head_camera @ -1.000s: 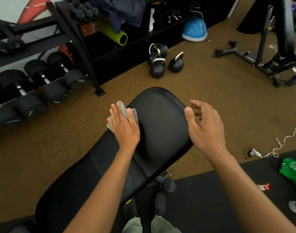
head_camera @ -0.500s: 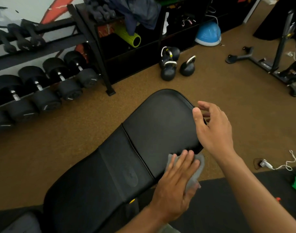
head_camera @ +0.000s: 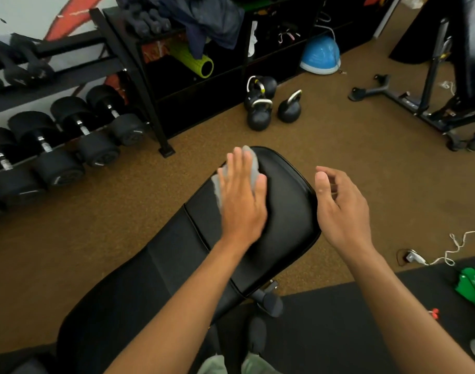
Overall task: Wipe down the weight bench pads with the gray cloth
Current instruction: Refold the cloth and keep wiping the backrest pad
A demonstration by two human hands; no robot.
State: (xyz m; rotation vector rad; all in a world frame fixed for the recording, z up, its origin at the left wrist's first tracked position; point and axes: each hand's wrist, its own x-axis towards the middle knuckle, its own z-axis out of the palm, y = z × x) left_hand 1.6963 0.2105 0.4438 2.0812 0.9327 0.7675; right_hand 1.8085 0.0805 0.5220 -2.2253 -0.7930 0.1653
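As left hand (head_camera: 241, 203) presses gray cloth (head_camera: 253, 161) onto bench pad (head_camera: 290, 211) — fingers straight, right hand (head_camera: 341, 214) loosely spread.

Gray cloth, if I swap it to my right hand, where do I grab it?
Probably the flap of the gray cloth showing past the fingertips of the left hand, near the seat pad's far end. That hand lies flat over the rest, so only this flap and a strip at its left are free. Come from the right, across the pad, where the right hand hangs open.
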